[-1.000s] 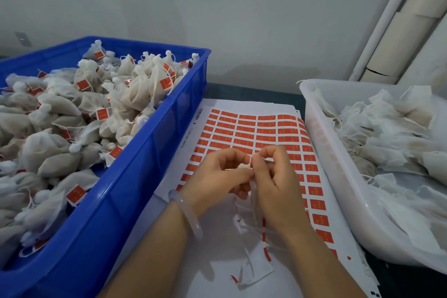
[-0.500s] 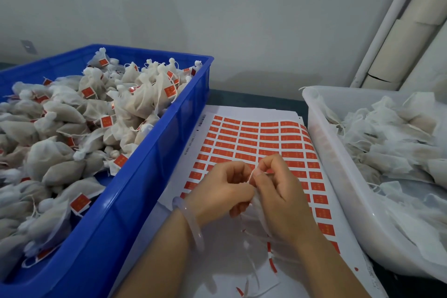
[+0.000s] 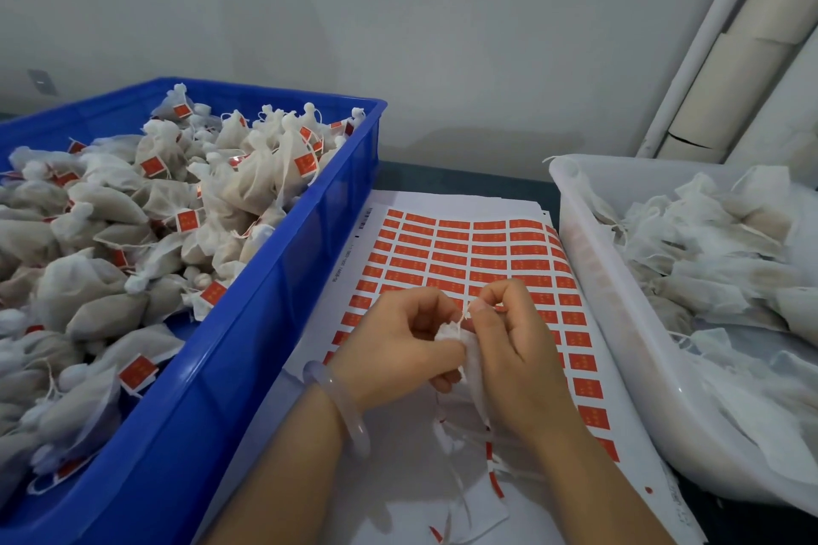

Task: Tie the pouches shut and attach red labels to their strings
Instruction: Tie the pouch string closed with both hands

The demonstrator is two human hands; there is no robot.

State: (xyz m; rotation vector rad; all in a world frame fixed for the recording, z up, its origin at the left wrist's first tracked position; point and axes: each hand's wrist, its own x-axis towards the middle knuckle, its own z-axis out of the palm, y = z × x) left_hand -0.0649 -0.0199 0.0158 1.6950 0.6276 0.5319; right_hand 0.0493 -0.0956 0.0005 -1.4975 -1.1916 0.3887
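Hands meet over the white paper sheet of red rectangular labels (image 3: 451,248), above its near half. The left hand (image 3: 398,350), with a pale translucent bangle (image 3: 349,416) on its wrist, has its fingers curled round the gathered neck of a small white mesh pouch (image 3: 456,334). The right hand (image 3: 513,350) pinches the pouch's thin white string (image 3: 465,316) between thumb and forefinger just above that neck. The rest of the pouch is hidden behind the right palm, so whether it is knotted cannot be told.

Along the sheet's left edge stands the tall wall of a blue plastic crate (image 3: 248,367), heaped with tied white pouches carrying red tags (image 3: 106,288). Over the sheet's right edge leans the sloping side of a white plastic tub (image 3: 619,345), which holds flat, untagged white pouches (image 3: 708,274). Between these two walls the sheet forms a narrow lane, and both forearms lie along it. Full rows of labels remain on the far half of the sheet, beyond the fingers. The near end shows bare white backing, littered with curled white strips and red slivers (image 3: 482,504). Past the sheet's far edge a strip of dark tabletop meets a grey wall, with a white pipe (image 3: 704,40) rising beyond the tub.
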